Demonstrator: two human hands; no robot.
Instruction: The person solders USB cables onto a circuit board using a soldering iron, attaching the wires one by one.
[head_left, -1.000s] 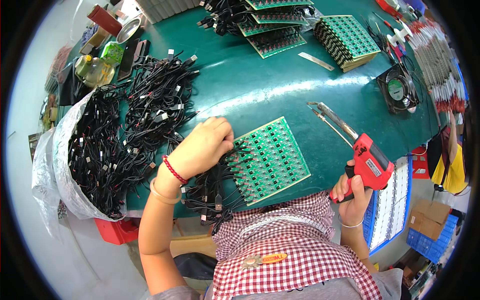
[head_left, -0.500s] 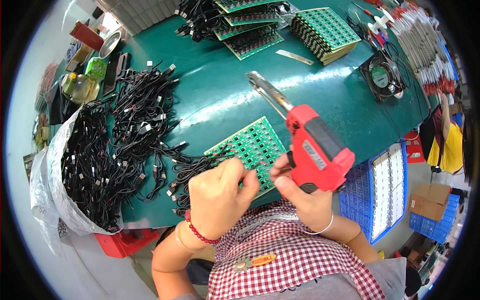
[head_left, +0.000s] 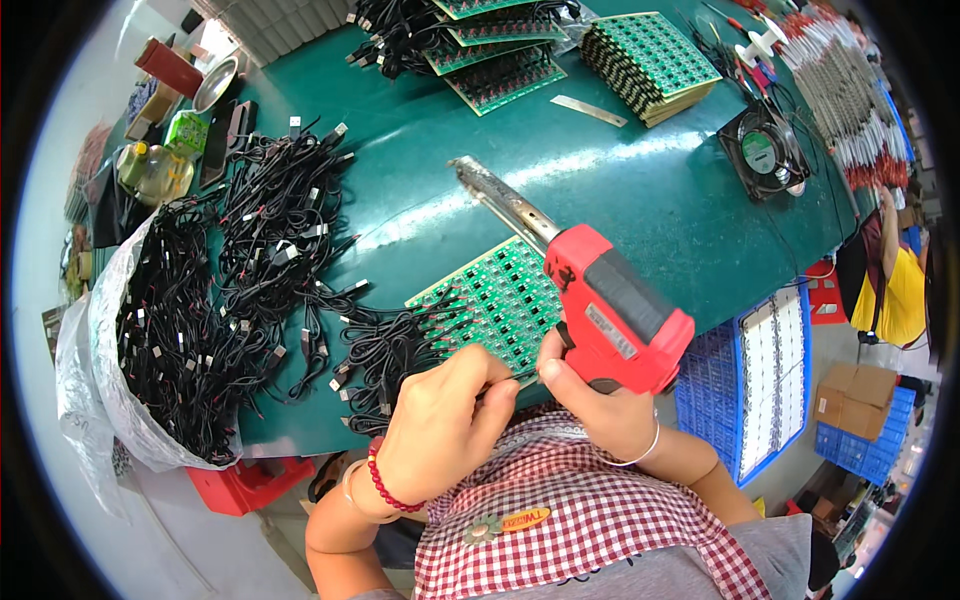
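My right hand (head_left: 605,415) is closed around the handle of a red and black soldering gun (head_left: 625,315). The gun's metal barrel points up and left, over the far edge of a green circuit board panel (head_left: 500,300). At the panel's near edge my left hand (head_left: 445,420) is closed in a pinch. A thin dark wire end shows by its fingertips and looks like part of a black cable, though most of it is hidden. Several black USB cables (head_left: 385,350) lie at the panel's left, their wire ends on its rows of small parts.
A larger heap of black USB cables (head_left: 280,220) and a plastic bag (head_left: 110,390) full of them lie left. Stacked circuit panels (head_left: 655,65), a metal ruler (head_left: 590,110) and a fan (head_left: 762,152) sit farther back. Blue crates (head_left: 745,385) stand right of the green table.
The soldering gun has shifted left and slightly down with my right hand. My left hand has come nearer to me, to the panel's near edge, still pinched.
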